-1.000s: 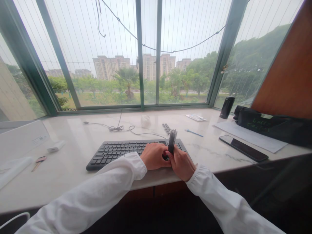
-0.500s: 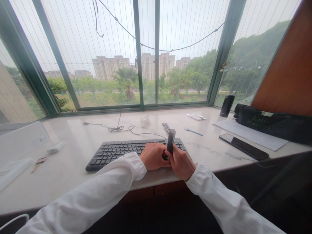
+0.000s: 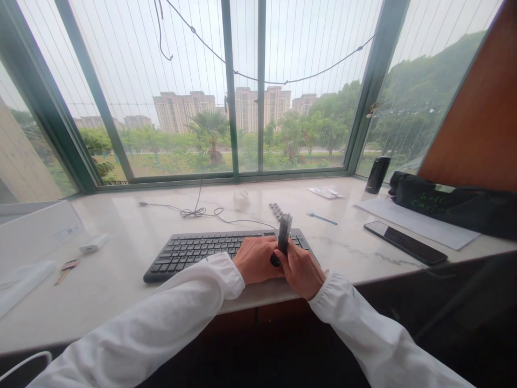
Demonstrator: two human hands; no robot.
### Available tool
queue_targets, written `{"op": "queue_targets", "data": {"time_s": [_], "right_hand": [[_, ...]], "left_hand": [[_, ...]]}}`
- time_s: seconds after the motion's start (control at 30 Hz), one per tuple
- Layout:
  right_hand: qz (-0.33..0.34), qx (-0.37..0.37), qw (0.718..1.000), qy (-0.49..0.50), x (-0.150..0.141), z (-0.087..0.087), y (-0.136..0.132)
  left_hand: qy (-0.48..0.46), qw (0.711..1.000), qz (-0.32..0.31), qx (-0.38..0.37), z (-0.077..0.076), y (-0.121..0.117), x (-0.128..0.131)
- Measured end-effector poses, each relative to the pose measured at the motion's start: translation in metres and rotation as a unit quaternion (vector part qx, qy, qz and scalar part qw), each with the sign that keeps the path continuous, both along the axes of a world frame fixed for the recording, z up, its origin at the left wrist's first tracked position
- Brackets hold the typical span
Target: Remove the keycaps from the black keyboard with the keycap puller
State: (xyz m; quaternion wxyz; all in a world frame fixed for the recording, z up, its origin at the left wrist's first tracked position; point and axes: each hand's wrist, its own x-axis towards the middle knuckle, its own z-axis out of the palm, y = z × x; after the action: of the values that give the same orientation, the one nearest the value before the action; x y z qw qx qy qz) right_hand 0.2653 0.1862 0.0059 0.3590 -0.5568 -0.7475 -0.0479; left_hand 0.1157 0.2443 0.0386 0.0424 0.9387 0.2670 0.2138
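A narrow black tool (image 3: 284,233) stands nearly upright over the right end of the black keyboard (image 3: 194,249); its exact kind is hard to make out. My right hand (image 3: 302,269) is closed around it, thumb along its near side. Against the tool's lower end rests my left hand (image 3: 258,260), its back turned up and its fingers curled out of sight over the keyboard's edge. What those fingers grip is hidden. Small loose dark keycaps (image 3: 276,210) lie in a cluster just behind the keyboard.
Behind the keyboard runs a cable (image 3: 194,213). To the right lie a blue pen (image 3: 322,219), a phone (image 3: 404,242), white paper (image 3: 424,223), a black bag (image 3: 452,202) and a black bottle (image 3: 377,175). A key (image 3: 67,269), white adapter (image 3: 94,243) and white box (image 3: 44,226) sit left.
Hardly anything differs. The black tool's lower end shows a little more beside my left hand, and the whole view has shifted slightly.
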Motion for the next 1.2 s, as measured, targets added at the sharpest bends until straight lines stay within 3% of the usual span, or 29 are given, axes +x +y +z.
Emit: {"op": "queue_targets", "data": {"time_s": [0.7, 1.07, 1.2], "right_hand": [[0.01, 0.002, 1.0, -0.012, -0.002, 0.001, -0.002], [-0.062, -0.027, 0.998, 0.015, -0.005, 0.006, 0.0], [-0.022, -0.026, 0.999, 0.003, -0.005, 0.005, 0.001]], "left_hand": [[-0.014, 1.0, -0.018, 0.015, 0.006, -0.005, 0.002], [-0.026, 0.999, -0.039, -0.011, -0.004, 0.002, 0.002], [-0.024, 0.999, -0.048, -0.003, -0.001, 0.004, 0.001]]}}
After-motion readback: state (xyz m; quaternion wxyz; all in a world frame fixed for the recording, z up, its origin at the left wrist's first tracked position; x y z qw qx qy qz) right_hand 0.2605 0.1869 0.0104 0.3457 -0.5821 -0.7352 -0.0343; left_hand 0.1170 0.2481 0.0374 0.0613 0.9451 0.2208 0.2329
